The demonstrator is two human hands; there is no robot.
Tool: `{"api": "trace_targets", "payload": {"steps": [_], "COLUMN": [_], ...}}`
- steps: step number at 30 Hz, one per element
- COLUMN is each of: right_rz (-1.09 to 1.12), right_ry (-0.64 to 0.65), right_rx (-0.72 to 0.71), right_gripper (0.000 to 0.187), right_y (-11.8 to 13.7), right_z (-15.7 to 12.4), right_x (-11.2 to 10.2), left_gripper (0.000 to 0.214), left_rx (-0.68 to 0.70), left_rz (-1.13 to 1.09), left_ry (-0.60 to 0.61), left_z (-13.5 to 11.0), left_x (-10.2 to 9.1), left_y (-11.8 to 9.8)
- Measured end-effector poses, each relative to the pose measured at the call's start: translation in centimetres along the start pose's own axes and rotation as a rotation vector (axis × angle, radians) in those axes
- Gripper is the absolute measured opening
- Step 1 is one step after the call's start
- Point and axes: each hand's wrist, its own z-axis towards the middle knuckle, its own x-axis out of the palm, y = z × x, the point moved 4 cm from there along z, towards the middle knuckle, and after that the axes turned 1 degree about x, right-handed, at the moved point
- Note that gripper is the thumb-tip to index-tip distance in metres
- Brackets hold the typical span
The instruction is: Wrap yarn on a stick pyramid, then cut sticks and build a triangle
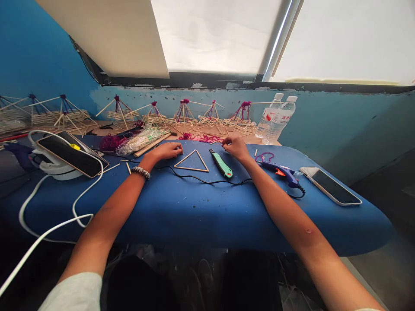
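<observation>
A triangle of thin wooden sticks lies flat on the blue padded board. My left hand rests on the board with its fingers curled, its fingertips touching the triangle's left corner. My right hand is farther back, fingers pinched together beside a tangle of magenta yarn; what it grips is too small to name. A green utility knife lies between the two hands, right of the triangle.
A blue glue gun with black cord and a phone lie at right. Two water bottles stand behind. Several stick-and-yarn pyramids line the wall. At left: a phone, white cable, packet of sticks.
</observation>
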Motion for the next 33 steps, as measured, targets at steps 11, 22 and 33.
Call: {"api": "trace_targets", "payload": {"steps": [11,22,33], "right_rz": [0.008,0.038,0.079], "right_ry": [0.007,0.012,0.049], "right_rx": [0.008,0.029,0.125], "right_gripper": [0.025,0.022,0.022], "right_y": [0.01,0.03,-0.15], "right_z": [-0.01,0.05,-0.16], "right_x": [-0.03,0.1,0.26], "left_gripper": [0.034,0.034,0.036], "left_rx": [-0.007,0.006,0.011], "left_rz": [0.005,0.026,0.017], "left_ry": [0.003,0.007,-0.008], "left_z": [0.01,0.09,0.32], "left_x": [0.02,0.07,0.33], "left_y": [-0.03,-0.02,0.52]}}
